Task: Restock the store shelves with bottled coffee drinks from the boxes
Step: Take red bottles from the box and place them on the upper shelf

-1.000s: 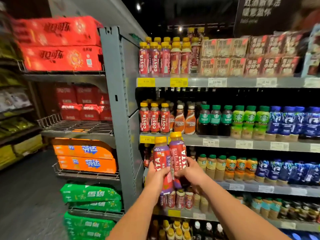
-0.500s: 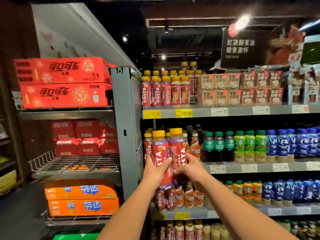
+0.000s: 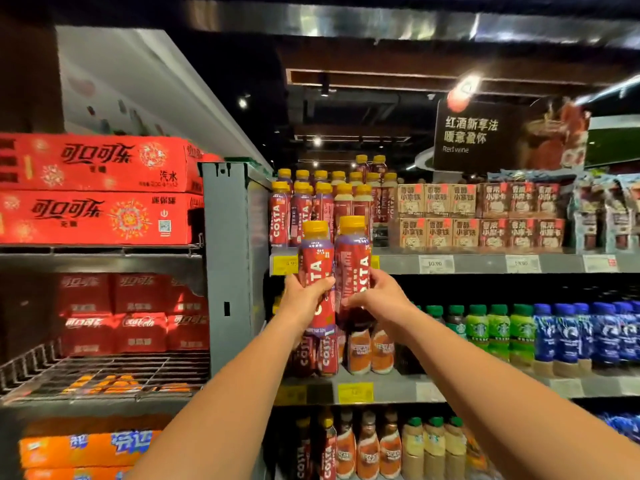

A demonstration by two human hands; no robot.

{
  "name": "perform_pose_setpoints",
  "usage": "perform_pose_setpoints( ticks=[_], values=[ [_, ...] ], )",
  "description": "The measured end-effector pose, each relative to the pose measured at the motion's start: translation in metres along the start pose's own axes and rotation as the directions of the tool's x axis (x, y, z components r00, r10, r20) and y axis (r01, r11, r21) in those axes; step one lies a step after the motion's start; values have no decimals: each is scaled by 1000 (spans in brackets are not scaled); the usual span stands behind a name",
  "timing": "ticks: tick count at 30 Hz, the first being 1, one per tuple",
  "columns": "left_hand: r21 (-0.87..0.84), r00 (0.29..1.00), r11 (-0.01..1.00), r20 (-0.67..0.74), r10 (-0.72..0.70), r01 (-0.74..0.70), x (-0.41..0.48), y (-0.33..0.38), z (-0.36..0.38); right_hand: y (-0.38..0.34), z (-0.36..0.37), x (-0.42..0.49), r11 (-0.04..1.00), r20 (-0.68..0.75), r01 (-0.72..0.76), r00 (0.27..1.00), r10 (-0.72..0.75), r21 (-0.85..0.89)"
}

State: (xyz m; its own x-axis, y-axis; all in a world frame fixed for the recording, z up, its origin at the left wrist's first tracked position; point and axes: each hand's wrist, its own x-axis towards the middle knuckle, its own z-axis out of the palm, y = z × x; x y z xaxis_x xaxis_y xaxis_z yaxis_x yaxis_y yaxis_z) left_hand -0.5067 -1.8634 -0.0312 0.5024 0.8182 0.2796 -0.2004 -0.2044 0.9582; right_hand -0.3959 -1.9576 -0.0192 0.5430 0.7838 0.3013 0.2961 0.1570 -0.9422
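Nearest, reaches up and forward with both bare forearms, rising from the bottom edge and converging near mid-frame. Grips the left Costa bottle (image 3: 316, 258) with the left hand (image 3: 304, 294), curling the fingers round the lower middle and laying the thumb across the red label. Grips the right Costa bottle (image 3: 353, 258) with the right hand (image 3: 381, 296), coming in from the bottle's right side and wrapping round the lower middle in the same way. Holds both upright, long axes vertical, yellow caps on top, COSTA lettering running lengthwise up each body. Carries them side by side and touching, the right one slightly higher, in the air just before the front edge of the top shelf (image 3: 485, 264) and partly covering a yellow price tag (image 3: 284, 264). Just behind, on that shelf: standing rows of shelved Costa bottles (image 3: 301, 209) with matching yellow caps, then stacked brown cartons (image 3: 478, 216) further right. Under the hands, on the middle shelf (image 3: 388, 389): orange-labelled bottles (image 3: 370, 348), green bottles (image 3: 498, 327) and blue bottles (image 3: 571, 330), all upright. Off to the left, beyond a grey upright (image 3: 225, 265): red cases (image 3: 97, 188) stacked two high on a separate rack, with orange cases (image 3: 83, 448) low down. Farthest back, high on the right, against the dark ceiling: a hanging sign (image 3: 485, 136) reading "Red wine".
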Motion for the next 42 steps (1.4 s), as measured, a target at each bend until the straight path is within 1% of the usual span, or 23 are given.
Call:
perform_pose_setpoints(
  ticks=[3,7,11,15,19,24,28,31,35,38,42],
  values=[
    [-17,995,996,-50,85,-86,27,23,10,-23,-11,32,998,50,63,997,-64,17],
    [-24,968,981,-166,186,-193,63,43,20,-49,-23,72,989,128,145,981,-146,17],
    [66,933,967,-256,255,-246,94,57,22,-61,-21,115,979,124,201,971,-202,20],
    [180,896,943,-305,323,-278,124,69,16,-64,-9,151,973,91,228,969,-231,35],
    [304,874,922,-347,340,-238,159,68,6,-56,5,182,974,82,224,971,-224,17],
    [400,886,902,-346,310,-160,198,53,-3,-33,27,220,983,32,184,982,-185,24],
    [457,894,886,-358,269,-83,219,33,-6,-19,38,245,992,36,130,991,-130,4],
    [487,863,872,-420,281,-47,222,32,-8,-19,42,252,993,75,111,991,-109,-23],
    [556,829,831,-455,327,-23,216,33,-6,-15,48,253,984,46,135,990,-130,-115],
    [654,777,757,-484,401,17,209,26,-3,-15,48,251,986,71,142,988,-136,-90],
    [690,724,724,-494,481,-11,198,17,0,-13,46,251,986,106,150,984,-142,-73]
  ],
)
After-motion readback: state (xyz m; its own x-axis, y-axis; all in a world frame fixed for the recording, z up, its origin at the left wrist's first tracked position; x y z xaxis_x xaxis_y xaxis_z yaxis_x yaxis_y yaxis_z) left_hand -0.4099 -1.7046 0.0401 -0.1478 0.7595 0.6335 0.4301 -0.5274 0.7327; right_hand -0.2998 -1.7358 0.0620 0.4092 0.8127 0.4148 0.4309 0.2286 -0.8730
